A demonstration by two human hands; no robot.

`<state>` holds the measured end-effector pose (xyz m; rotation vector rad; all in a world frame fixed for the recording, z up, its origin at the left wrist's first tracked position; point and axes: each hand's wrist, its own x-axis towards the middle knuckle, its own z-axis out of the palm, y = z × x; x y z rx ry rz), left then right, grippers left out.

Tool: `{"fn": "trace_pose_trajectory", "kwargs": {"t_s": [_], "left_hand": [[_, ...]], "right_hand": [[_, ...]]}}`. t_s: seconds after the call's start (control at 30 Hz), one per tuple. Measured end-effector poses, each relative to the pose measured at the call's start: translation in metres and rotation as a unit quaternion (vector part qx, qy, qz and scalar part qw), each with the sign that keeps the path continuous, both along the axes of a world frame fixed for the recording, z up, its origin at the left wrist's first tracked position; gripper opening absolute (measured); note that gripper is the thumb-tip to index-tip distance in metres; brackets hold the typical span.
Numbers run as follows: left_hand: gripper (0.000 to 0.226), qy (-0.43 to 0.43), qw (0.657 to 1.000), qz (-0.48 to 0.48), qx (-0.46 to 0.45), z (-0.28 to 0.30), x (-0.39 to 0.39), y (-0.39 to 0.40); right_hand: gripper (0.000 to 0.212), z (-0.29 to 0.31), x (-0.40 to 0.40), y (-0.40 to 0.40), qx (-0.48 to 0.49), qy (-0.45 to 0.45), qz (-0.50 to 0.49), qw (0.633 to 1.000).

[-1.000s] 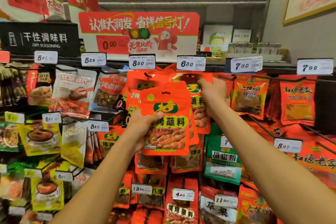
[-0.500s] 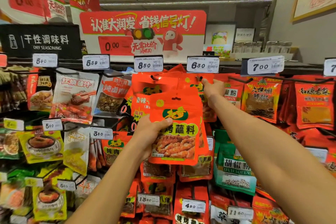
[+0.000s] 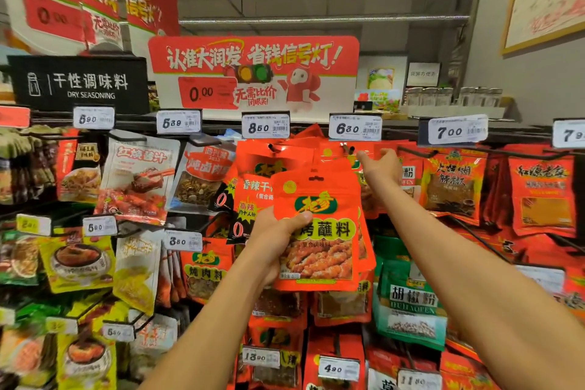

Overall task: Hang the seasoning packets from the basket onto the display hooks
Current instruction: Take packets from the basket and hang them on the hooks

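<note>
Your left hand (image 3: 275,241) gripped a stack of orange packets (image 3: 319,231) | your right hand (image 3: 381,168), up and right of it, reached open-fingered for the hook (image 3: 346,149) | step: hanging | next, probably: thread the packet's hole onto it.

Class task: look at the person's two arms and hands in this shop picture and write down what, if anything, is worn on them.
Nothing is worn. Both forearms are bare as far as the frame shows, with no sleeve in view. The left hand and the right hand have no glove, and no watch, bracelet or ring shows.
</note>
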<state>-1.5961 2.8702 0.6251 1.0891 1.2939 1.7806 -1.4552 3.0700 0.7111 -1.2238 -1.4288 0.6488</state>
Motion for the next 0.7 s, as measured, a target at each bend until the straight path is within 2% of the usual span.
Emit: {"fn": "trace_pose_trajectory", "kwargs": {"t_s": [0.03,0.07,0.1,0.13,0.17,0.23,0.3,0.37,0.47,0.6,0.7], "left_hand": [[0.012,0.000,1.000,-0.003,0.000,0.001,0.002,-0.001],[0.012,0.002,1.000,-0.008,0.000,0.002,0.003,-0.001],[0.011,0.002,1.000,-0.013,0.002,0.003,0.005,-0.002],[0.010,0.000,1.000,-0.016,0.005,0.005,0.007,-0.003],[0.010,-0.006,1.000,-0.017,0.008,0.006,0.010,-0.003],[0.019,-0.013,1.000,-0.024,0.016,0.010,0.020,-0.005],[0.026,-0.022,0.998,-0.047,0.026,0.012,0.033,-0.006],[0.029,-0.064,0.995,-0.074,0.029,0.016,0.045,-0.008],[0.040,-0.137,0.987,-0.079,0.011,0.025,0.049,-0.011],[0.025,-0.127,0.991,-0.015,0.027,0.024,0.043,-0.013],[0.019,-0.133,0.990,0.030,0.043,0.021,0.032,-0.017]], "right_hand": [[0.054,-0.004,0.012,-0.016,0.020,0.026,0.036,0.999],[0.048,-0.009,0.024,-0.033,0.026,0.085,0.113,0.990],[0.045,-0.017,0.035,-0.053,-0.001,0.164,0.223,0.961],[0.051,-0.026,0.046,-0.072,-0.035,0.212,0.328,0.920],[0.062,-0.034,0.054,-0.088,-0.041,0.206,0.386,0.898],[0.071,-0.047,0.057,-0.108,0.021,0.122,0.374,0.919],[0.053,-0.053,0.056,-0.116,0.120,0.051,0.295,0.946],[0.033,-0.048,0.059,-0.116,0.162,0.056,0.251,0.953],[0.015,-0.040,0.069,-0.110,0.133,0.087,0.277,0.948],[0.016,-0.032,0.074,-0.108,0.121,0.088,0.292,0.945],[0.010,-0.022,0.073,-0.102,0.091,0.142,0.240,0.956]]}}
